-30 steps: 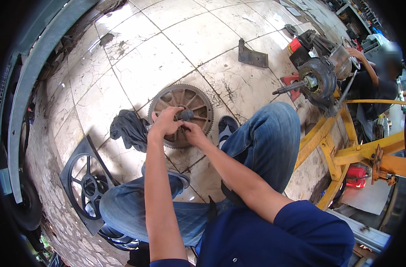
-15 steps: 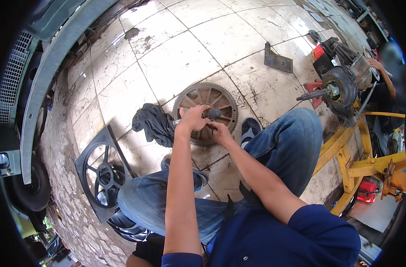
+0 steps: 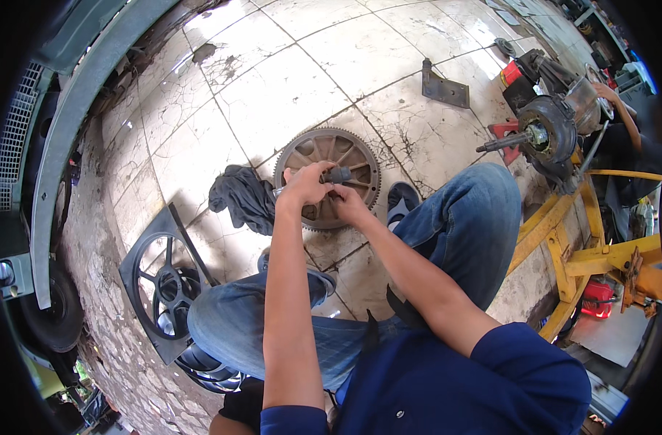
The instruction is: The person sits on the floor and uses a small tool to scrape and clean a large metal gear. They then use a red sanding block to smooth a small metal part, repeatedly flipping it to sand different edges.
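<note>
Toothed wheel [image 3: 334,154], brown metal, spoked: on the tiled floor [image 3: 295,80], taken as clock centre. Black spoked frame [image 3: 170,284]: at 8 o'clock. Black cloth [image 3: 238,198]: near 9, just beside the wheel. Left hand [image 3: 305,185]: over the wheel, closed around a dark cylindrical part [image 3: 337,175], its blunt end toward 3. Right hand [image 3: 350,203]: together with the left, fingers bent just below the part; grip cannot be told. Dark bracket [image 3: 445,90]: at 2. Shafted assembly [image 3: 552,130]: between 2 and 3. Yellow stand [image 3: 563,257]: between 3 and 4.
</note>
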{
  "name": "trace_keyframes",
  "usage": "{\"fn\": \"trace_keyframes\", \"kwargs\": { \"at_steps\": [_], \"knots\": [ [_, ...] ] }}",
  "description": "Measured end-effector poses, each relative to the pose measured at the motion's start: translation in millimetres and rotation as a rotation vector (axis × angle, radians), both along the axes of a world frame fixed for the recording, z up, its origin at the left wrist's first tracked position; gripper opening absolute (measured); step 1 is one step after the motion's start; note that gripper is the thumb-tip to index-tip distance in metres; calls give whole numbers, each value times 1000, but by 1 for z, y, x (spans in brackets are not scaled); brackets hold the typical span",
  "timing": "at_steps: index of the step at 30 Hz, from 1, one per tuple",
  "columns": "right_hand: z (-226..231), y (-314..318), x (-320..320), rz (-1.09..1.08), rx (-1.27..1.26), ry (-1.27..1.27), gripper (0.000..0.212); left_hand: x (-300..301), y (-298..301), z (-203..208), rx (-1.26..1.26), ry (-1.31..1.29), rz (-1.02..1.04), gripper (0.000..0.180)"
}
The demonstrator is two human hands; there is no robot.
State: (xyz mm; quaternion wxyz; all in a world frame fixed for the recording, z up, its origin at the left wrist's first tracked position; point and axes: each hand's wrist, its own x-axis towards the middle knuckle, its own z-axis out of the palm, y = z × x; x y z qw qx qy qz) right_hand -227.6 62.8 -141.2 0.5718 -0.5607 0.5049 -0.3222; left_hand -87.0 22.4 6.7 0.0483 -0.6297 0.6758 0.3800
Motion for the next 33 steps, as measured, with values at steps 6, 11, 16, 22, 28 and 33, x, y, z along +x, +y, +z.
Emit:
{"fn": "trace_keyframes", "kwargs": {
  "at_steps": [6,11,16,22,28,33],
  "knots": [
    [6,-22,-9,175,-5,83,34,-1,2,-1,-13,24,-6,54],
    [-17,-23,-15,134,-94,92,27,-6,-6,2,-69,72,-29,57],
    [16,-18,-1,-28,289,-118,24,6,3,-8,-88,53,-4,59],
    [4,-15,-9,161,-245,257,26,0,2,-2,-98,62,7,61],
    [1,-15,-10,165,-164,188,36,6,2,-8,-102,42,-3,62],
    [-4,-8,-8,0,102,-182,35,3,-1,-7,-102,42,0,61]
  ]
}}
